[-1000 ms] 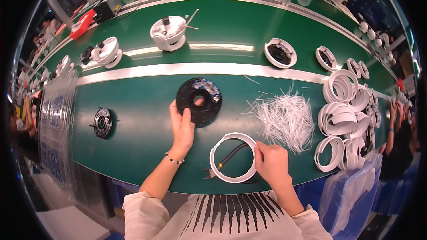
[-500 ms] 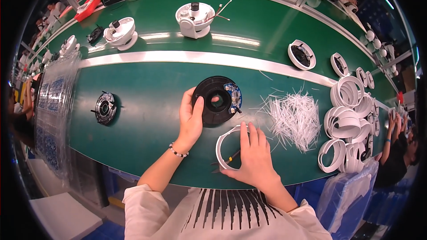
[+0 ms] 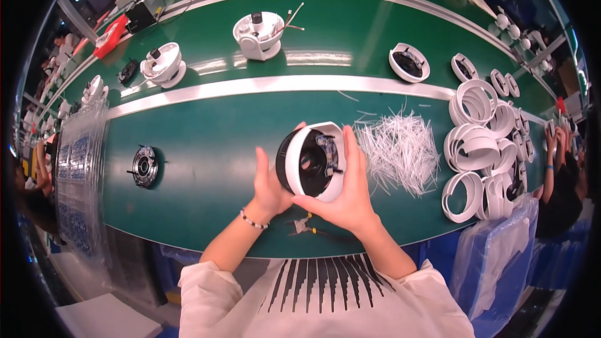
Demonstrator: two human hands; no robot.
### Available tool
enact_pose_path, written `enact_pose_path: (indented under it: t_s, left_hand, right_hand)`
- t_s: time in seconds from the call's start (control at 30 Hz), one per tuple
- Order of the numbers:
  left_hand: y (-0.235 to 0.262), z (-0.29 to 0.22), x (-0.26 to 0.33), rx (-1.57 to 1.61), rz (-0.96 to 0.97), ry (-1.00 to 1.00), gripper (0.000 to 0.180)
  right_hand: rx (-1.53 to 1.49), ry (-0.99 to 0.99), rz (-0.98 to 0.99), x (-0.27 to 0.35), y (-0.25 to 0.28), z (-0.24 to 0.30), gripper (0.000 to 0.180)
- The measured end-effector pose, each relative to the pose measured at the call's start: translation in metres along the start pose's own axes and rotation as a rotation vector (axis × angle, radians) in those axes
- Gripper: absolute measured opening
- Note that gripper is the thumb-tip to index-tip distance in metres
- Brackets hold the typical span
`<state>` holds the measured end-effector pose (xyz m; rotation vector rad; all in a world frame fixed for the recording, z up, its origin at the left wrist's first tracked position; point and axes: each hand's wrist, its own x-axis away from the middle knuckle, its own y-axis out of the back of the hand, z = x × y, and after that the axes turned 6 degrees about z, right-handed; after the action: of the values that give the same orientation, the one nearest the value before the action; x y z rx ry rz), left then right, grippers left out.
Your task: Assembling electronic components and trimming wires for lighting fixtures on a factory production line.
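Observation:
A white plastic ring (image 3: 293,161) now sits around a black round disc (image 3: 311,172) that carries a small blue circuit board (image 3: 327,145). My right hand (image 3: 352,203) grips the ring, thumb at its lower edge and fingers along its right side. On the left, my left hand (image 3: 269,191) cups the disc from behind; its thumb stands off the disc and its other fingers are mostly hidden. Just below both hands lie small cutting pliers (image 3: 305,225) with yellow on the handles.
A similar black disc assembly (image 3: 145,166) lies to the left, beside plastic-wrapped circuit boards (image 3: 78,169). Right of my hands is a heap of thin white strips (image 3: 400,153), then stacked white rings (image 3: 464,197). White camera housings (image 3: 258,34) stand beyond the pale rail (image 3: 250,86).
My right hand has lifted the white ring off the table and brought it over the black disc. My left thumb has come off the disc's front. The pliers are now uncovered.

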<state>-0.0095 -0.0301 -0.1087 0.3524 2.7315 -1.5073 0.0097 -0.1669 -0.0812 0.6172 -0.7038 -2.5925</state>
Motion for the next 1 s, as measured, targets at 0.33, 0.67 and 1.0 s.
enact_pose_path:
  t_s: [0.33,0.67,1.0]
  left_hand:
    - [-0.006,0.008,-0.02,0.07,-0.21,0.119,0.047]
    - [-0.002,-0.002,-0.021,0.214,0.093,0.19,0.089]
    - [-0.008,0.004,-0.014,0.111,0.046,0.056,0.055]
  right_hand:
    - [-0.077,-0.052,0.054,-0.003,0.013,-0.011,0.119]
    - [0.251,0.217,0.2,-0.02,0.032,0.002,0.119]
    - [0.181,0.146,-0.004,-0.01,0.012,-0.001,0.121]
